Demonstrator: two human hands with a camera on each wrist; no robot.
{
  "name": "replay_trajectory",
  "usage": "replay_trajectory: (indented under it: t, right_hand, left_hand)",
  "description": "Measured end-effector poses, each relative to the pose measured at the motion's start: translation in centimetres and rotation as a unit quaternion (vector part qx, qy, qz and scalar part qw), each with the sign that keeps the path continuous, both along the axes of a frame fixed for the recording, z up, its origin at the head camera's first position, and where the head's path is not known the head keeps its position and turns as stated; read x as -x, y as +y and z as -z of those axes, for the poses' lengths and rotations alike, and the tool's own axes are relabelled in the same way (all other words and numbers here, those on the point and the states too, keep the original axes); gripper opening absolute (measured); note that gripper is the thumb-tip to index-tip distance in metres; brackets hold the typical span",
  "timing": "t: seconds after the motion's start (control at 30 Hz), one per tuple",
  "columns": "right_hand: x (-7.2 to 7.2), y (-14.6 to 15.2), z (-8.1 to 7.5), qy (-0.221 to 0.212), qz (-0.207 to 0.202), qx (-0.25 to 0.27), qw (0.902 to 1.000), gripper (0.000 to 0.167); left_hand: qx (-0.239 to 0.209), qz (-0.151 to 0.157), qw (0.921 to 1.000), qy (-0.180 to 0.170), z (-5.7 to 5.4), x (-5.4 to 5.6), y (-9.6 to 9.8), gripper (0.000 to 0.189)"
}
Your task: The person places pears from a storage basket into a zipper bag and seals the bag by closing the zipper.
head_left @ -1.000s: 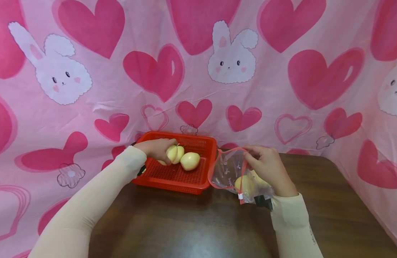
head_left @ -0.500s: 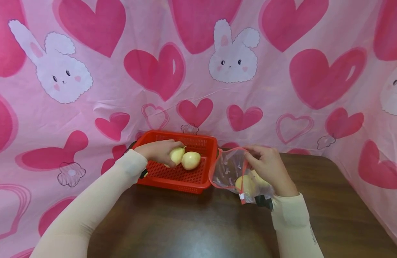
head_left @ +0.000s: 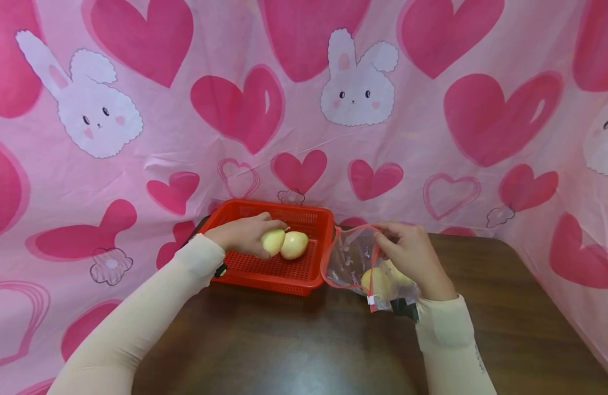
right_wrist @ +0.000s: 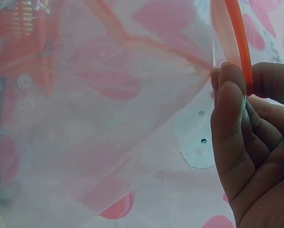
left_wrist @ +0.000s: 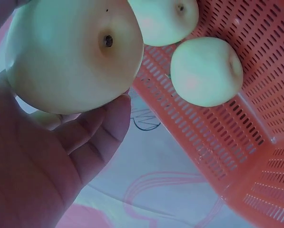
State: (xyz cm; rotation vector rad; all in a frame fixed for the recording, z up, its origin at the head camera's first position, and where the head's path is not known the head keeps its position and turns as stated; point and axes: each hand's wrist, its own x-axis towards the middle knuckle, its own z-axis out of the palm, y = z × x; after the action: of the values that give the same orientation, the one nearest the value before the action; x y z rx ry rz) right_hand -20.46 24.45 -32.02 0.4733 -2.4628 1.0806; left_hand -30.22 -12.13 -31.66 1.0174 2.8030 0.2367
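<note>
My left hand [head_left: 245, 235] grips a pale yellow pear [head_left: 273, 242] over the red plastic basket [head_left: 264, 284]. In the left wrist view the fingers curl under this pear [left_wrist: 75, 57], and its dark blossom end faces the camera. A second pear [head_left: 294, 245] lies in the basket, right beside the held one in the head view. The left wrist view shows two pears [left_wrist: 207, 71] in the basket. My right hand [head_left: 410, 255] pinches the red-trimmed edge of a clear zip bag [head_left: 345, 258], with its mouth spread toward the basket. Yellow pears [head_left: 377, 282] lie inside the bag.
Basket and bag stand side by side on a dark brown wooden table [head_left: 304, 340]. A pink cloth [head_left: 304, 131] with hearts and rabbits hangs behind the table and along its sides. The bag's white zip slider [head_left: 371, 300] hangs at the front.
My left hand has shifted slightly to the right in the basket with a pear in its grip. The right hand and bag have stayed nearly still.
</note>
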Motion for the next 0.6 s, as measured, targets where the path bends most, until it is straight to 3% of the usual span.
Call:
replay_trajectory:
  t: [0.6]
  right_hand:
    - [-0.1,0.1,0.0,-0.004,0.000,0.005,1.0000,0.023]
  left_hand:
    - [-0.036,0.024,0.9982,0.042,0.0,-1.4,1.2,0.078]
